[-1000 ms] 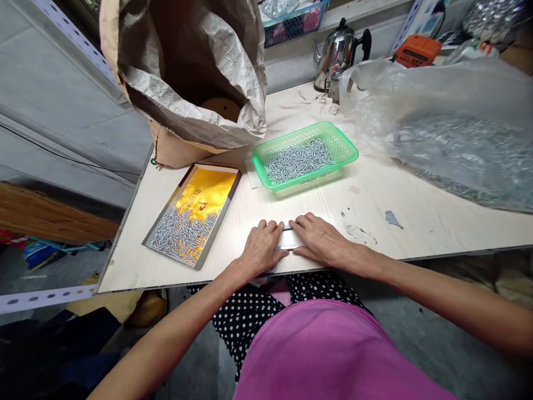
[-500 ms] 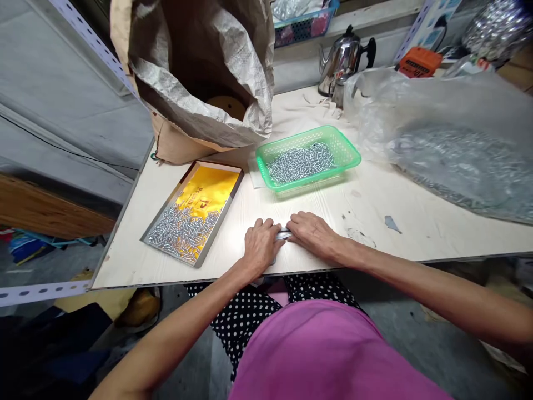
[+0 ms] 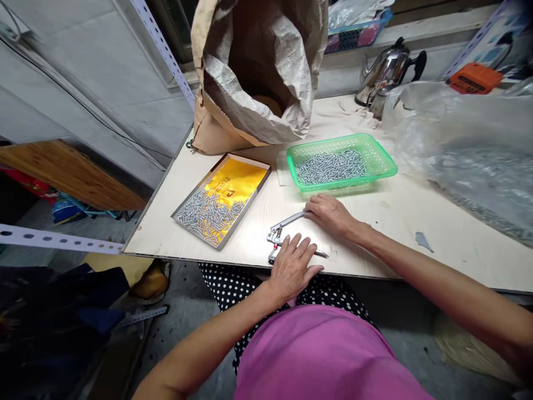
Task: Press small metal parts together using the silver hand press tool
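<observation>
A silver lever tool (image 3: 288,221) with a coil spring lies at the table's front edge, its upper arm swung away from the lower part. My right hand (image 3: 331,215) has its fingers closed at the far end of that upper arm. Over the lower part lies my left hand (image 3: 291,269), fingers stretched out, covering some of it; a pointed end shows beyond the fingers. To the left, a shallow tray (image 3: 242,222) holds many small metal pins (image 3: 204,214) on a yellow sheet. Beyond my right hand stands a green basket (image 3: 385,162) full of similar pins.
An open paper sack (image 3: 216,133) with a woven lining stands at the table's back left. On the right lies a large clear plastic bag (image 3: 478,161) of metal pieces. Behind are a steel kettle (image 3: 381,72) and an orange box (image 3: 474,79). A grey scrap (image 3: 423,241) lies at right.
My hands have moved apart from being close together around the tool. Its arms now show spread open, and my left hand's fingers have straightened. The whole view has shifted, too.
</observation>
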A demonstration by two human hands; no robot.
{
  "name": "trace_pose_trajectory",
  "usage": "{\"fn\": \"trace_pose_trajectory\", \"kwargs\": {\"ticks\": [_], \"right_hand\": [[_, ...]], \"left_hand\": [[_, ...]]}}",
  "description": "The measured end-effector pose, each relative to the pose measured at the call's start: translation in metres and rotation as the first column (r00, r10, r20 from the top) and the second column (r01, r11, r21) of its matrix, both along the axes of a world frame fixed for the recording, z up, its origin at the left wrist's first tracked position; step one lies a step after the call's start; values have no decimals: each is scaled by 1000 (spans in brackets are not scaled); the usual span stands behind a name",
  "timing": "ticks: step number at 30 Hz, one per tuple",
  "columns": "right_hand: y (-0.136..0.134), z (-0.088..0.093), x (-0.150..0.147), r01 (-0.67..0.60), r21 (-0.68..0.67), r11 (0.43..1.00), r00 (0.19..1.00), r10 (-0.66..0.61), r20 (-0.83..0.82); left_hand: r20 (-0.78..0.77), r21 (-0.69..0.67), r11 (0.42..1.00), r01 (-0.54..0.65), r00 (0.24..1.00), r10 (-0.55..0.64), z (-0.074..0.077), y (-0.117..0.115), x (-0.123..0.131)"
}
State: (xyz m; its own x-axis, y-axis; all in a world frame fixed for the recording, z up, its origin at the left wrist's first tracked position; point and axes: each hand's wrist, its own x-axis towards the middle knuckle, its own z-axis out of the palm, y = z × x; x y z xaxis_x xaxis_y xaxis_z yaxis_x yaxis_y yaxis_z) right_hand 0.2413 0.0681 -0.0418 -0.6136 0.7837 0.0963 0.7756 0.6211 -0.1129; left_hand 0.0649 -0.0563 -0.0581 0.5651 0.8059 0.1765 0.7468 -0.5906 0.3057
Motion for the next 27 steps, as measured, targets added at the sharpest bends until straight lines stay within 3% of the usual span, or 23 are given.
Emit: {"fn": "trace_pose_trajectory", "kwargs": {"ticks": [5,8,11,13,15,17,20,22,24,27], "right_hand": [[-1,18,-28,35,-2,999,995,-35,89],[-21,28,-60,-209,-58,976,977,212,39],[-36,31,-90,-428,-141,893,901,434,16],[-39,30,-102,-504,-136,853,859,511,24],[-38,27,-108,-549,-100,830,833,553,18],[-38,22,-110,-559,-73,826,828,561,1],[-44,15,-113,-572,-77,817,818,560,-128],[-47,18,-116,-559,-64,827,802,520,-293],[-46,33,-113,-488,-14,873,775,426,-466],[-27,74,-89,-225,112,968,720,243,-650]], "left_hand": [[49,2,1000,-3,999,3,1,0,-1],[31,-34,999,-9,999,10,-3,-3,1],[25,-86,996,22,999,-20,-1,-16,2],[91,-17,987,160,983,-158,9,-30,-2],[162,146,945,291,936,-313,26,-42,-12],[203,275,915,295,912,-356,47,-45,-30],[218,314,946,82,963,-156,79,-23,-72],[155,288,938,-194,976,155,93,8,-105],[54,263,872,-413,909,414,99,43,-137],[-120,184,842,-507,839,531,93,88,-171]]}}
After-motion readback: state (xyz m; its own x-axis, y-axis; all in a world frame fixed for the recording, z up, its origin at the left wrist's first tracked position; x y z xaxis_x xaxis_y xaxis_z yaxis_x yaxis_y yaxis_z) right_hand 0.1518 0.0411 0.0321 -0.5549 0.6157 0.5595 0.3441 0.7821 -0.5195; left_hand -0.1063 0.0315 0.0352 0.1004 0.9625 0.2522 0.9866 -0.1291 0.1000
